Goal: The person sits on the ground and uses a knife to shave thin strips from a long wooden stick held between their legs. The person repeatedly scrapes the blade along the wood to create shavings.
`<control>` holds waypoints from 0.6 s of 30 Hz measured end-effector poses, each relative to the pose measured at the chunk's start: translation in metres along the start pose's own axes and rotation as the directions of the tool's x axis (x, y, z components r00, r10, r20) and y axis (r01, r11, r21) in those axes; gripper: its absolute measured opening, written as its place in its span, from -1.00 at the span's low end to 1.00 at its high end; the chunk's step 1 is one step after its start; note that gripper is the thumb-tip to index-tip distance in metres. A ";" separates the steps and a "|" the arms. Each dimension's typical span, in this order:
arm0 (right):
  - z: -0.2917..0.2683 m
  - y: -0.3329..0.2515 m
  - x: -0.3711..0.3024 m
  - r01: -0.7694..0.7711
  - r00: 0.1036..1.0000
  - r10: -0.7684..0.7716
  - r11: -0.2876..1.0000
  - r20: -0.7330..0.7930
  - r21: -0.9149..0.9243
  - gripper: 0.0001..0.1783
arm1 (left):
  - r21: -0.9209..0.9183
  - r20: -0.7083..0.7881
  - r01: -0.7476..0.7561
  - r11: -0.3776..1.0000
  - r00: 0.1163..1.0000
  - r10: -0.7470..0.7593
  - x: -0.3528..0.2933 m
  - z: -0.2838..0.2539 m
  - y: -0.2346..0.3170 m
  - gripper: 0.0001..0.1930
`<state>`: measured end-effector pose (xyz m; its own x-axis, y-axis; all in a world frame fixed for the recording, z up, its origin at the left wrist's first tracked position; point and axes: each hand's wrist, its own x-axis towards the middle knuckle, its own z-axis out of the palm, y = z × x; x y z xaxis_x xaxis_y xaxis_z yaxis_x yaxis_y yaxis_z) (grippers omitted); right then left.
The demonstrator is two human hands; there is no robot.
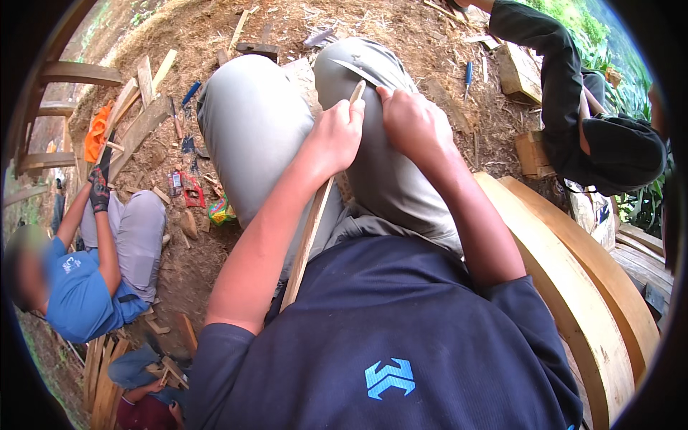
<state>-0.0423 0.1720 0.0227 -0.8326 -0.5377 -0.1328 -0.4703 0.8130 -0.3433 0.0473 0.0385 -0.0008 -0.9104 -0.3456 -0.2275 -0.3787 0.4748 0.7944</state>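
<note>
My left hand is closed around a thin wooden stick. Its upper tip pokes out past my thumb, while the long lower end slants back between my thighs to my belly. In my right hand is a knife; the fingers wrap its handle and hide it. The pale blade points left, above my right knee, and lies just beyond the stick's tip. Whether blade and stick touch, I cannot tell. Both hands are over my grey-trousered right leg.
Curved planks lie close to my right side. A blue-handled screwdriver rests on the chip-strewn ground, near wooden blocks. A gloved person in blue sits at left; others are at lower left and far right. Boards lean at left.
</note>
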 end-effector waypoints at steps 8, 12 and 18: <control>-0.020 0.017 -0.007 0.047 0.998 -0.054 0.981 0.033 0.186 -0.44 | -0.199 0.027 0.149 0.969 0.989 -0.146 -0.001 -0.005 0.007 -0.50; -0.036 0.028 -0.013 0.242 0.969 -0.234 0.963 0.075 -0.116 -0.49 | -0.310 0.092 0.141 0.940 0.989 -0.118 0.004 -0.002 0.001 -0.55; -0.045 0.038 -0.007 0.372 0.928 -0.359 0.895 0.098 -0.247 -0.48 | -0.455 0.183 0.217 0.863 0.972 -0.148 -0.003 -0.005 0.016 -0.67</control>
<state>-0.0675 0.2172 0.0525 -0.5753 -0.8128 -0.0911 -0.8029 0.5825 -0.1268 0.0448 0.0427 0.0153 -0.8592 -0.2582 -0.4417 -0.4490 -0.0335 0.8929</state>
